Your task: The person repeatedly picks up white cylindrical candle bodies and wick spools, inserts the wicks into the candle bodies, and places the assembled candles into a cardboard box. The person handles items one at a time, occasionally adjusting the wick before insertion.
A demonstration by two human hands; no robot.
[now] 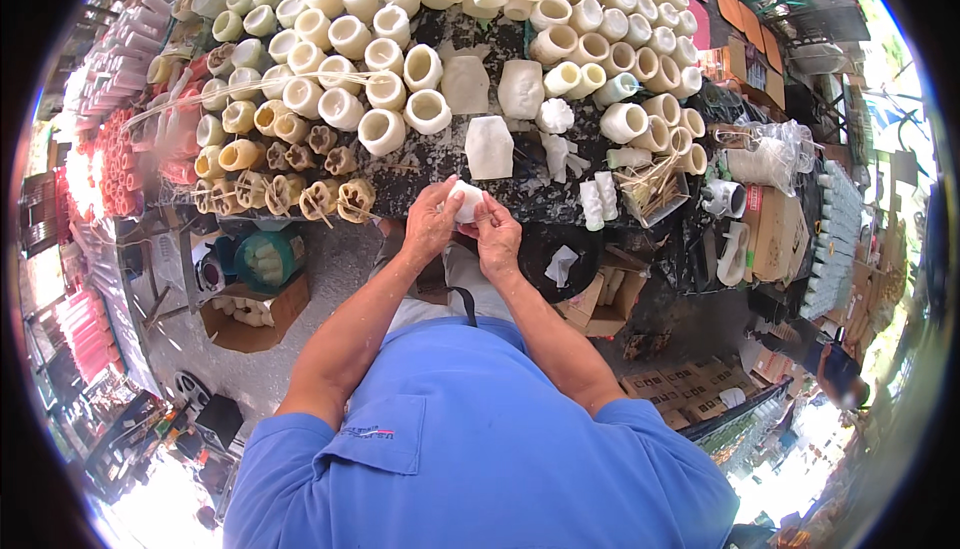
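Observation:
At the near edge of the dark worktable [420,174], my left hand [432,219] and my right hand [497,236] come together around a small white wax-like piece [466,201]. My left fingers close on its left side, and my right fingertips pinch its right side. Part of the piece is hidden by my fingers, so its full shape does not show. Just beyond my hands lies a white block [489,147] with angled sides. Farther back are a cream block [465,85] and another white block [521,88].
Many hollow cream wax cylinders [381,132] crowd the table on both sides. Ridged brownish candles [355,200] with sticks line the left front edge. Two twisted white candles [592,206] stand right of my hands, near a tray of thin sticks [655,189]. Cardboard boxes [262,314] sit below.

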